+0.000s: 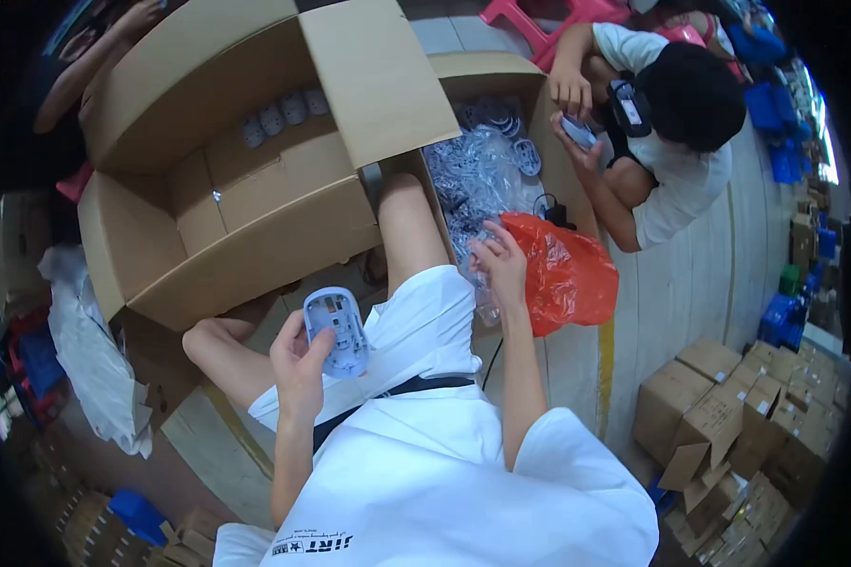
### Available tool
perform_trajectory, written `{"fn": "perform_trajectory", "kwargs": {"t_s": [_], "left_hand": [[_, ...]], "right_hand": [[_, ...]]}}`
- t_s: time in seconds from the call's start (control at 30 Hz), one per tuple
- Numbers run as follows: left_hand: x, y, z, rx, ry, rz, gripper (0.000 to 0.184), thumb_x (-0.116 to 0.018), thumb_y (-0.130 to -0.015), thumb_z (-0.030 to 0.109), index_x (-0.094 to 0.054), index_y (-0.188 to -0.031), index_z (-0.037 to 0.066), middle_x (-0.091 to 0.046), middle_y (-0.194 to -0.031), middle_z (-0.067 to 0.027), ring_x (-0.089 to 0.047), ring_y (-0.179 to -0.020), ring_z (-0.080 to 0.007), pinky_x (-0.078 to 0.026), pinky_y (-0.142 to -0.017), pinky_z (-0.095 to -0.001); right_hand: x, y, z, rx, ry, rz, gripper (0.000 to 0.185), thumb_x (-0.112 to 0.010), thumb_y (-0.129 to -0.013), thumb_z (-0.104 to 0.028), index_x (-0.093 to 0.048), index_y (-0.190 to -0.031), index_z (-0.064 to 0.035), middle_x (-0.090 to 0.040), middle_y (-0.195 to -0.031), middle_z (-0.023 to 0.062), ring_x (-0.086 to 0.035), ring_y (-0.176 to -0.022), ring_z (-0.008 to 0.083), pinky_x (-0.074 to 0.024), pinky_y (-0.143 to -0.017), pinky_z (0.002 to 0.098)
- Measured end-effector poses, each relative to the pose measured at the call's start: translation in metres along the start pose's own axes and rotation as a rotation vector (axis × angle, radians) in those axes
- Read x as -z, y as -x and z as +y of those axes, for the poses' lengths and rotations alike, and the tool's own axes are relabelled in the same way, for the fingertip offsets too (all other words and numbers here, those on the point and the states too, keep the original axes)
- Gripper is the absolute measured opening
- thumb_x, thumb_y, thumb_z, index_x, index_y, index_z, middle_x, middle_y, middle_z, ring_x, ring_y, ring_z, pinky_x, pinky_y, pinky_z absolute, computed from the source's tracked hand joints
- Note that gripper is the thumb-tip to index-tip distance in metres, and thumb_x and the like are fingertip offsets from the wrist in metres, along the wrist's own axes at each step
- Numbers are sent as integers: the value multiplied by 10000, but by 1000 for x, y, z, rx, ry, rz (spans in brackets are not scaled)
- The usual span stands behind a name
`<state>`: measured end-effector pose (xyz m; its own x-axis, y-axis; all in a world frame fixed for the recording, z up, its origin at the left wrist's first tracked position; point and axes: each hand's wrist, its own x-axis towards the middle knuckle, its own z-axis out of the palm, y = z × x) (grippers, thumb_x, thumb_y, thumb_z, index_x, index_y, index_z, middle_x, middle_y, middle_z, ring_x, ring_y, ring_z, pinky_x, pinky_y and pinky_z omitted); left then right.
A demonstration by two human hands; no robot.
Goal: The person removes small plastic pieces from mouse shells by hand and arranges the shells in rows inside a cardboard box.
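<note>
In my left hand [301, 370] is a pale lilac-grey computer mouse shell [338, 331], gripped between thumb and fingers. Its hollow inner side with moulded ribs faces up toward me. My right hand [501, 265] hovers at the near edge of a carton [487, 64], fingers slightly bent and apart, and I make out nothing held in them. That carton contains many grey plastic parts [459, 189] mixed with clear plastic film [492, 170]. Right beside my right hand, a red plastic bag [563, 274] drapes over the carton's near corner.
A large open carton [255, 241] stands front left, with several mouse shells [272, 120] along its far inner wall. A co-worker [686, 123] crouches at the right, holding a grey part [579, 132]. Stacked cartons [728, 406] fill the lower right; a white sack [90, 350] lies left.
</note>
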<state>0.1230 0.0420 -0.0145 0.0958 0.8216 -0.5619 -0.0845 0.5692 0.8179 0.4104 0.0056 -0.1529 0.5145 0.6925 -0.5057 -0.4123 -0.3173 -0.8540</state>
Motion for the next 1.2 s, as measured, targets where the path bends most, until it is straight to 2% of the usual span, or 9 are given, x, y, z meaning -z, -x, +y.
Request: {"fn": "perform_trajectory", "kwargs": {"t_s": [0.13, 0.4, 0.53, 0.57, 0.7, 0.73, 0.87, 1.07, 1.2], "left_hand": [[24, 13, 0, -31, 111, -38, 283, -548, -864, -29, -540, -1147, -33, -648, -1017, -128, -603, -854, -154, -486, -806, -251], [89, 49, -15, -199, 171, -80, 305, -531, -871, -33, -516, -1175, -30, -617, -1093, -159, -604, -939, -184, -495, -853, -273], [107, 60, -14, -244, 175, -103, 374, -527, -853, -49, -481, -1224, -27, -604, -1120, -165, -603, -992, -208, -495, -892, -302], [110, 63, -15, -247, 185, -85, 374, -527, -853, -49, -481, -1224, -27, -604, -1120, -165, -603, -992, -208, -495, -892, -302], [117, 68, -15, -292, 244, -160, 492, -554, -802, -77, -451, -1281, -32, -587, -1139, -155, -581, -998, -193, -465, -905, -282], [118, 69, -16, -293, 249, -156, 492, -554, -802, -77, -451, -1281, -32, -587, -1139, -155, -581, -998, -193, -465, -905, -282], [118, 70, -21, -324, 225, -233, 583, -543, -793, -71, -377, -1350, -17, -531, -1242, -188, -574, -1104, -256, -482, -957, -349], [116, 75, -16, -301, 307, -230, 602, -541, -767, -104, -390, -1345, -26, -534, -1228, -172, -554, -1076, -224, -443, -956, -311], [119, 72, -15, -360, 243, -250, 597, -546, -791, -62, -376, -1360, -6, -527, -1248, -185, -569, -1112, -279, -485, -953, -358]], "right_hand": [[-70, 76, -56, 108, -95, -193, 165, -621, -857, -1, -661, -1015, 22, -679, -838, 132, -619, -609, 164, -510, -518, 244], [-154, 177, -54, 279, 14, -562, 184, -635, -822, 60, -662, -1002, 31, -683, -853, 125, -624, -608, 160, -493, -506, 215], [-156, 189, -48, 687, 430, -753, 176, -663, -792, 60, -682, -961, 13, -675, -925, 138, -624, -615, 176, -524, -549, 228], [-162, 194, -46, 684, 434, -773, 176, -663, -792, 60, -682, -961, 13, -675, -925, 138, -624, -615, 176, -524, -549, 228], [-189, 227, -46, 933, 737, -540, 194, -697, -740, 79, -694, -917, 0, -655, -908, 95, -602, -662, 160, -503, -557, 217], [-192, 229, -43, 934, 740, -546, 194, -697, -740, 79, -694, -917, 0, -655, -908, 95, -602, -662, 160, -503, -557, 217], [-196, 225, -34, 1343, 875, -591, 257, -736, -704, 80, -698, -938, -19, -618, -878, 65, -563, -689, 147, -470, -548, 222], [-196, 229, -36, 1437, 973, -639, 204, -736, -714, 34, -691, -907, -13, -604, -895, 61, -543, -655, 147, -416, -489, 235], [-198, 234, -39, 1321, 1155, -694, 214, -739, -717, 33, -696, -920, -19, -602, -900, 70, -540, -645, 151, -414, -483, 242]]}}
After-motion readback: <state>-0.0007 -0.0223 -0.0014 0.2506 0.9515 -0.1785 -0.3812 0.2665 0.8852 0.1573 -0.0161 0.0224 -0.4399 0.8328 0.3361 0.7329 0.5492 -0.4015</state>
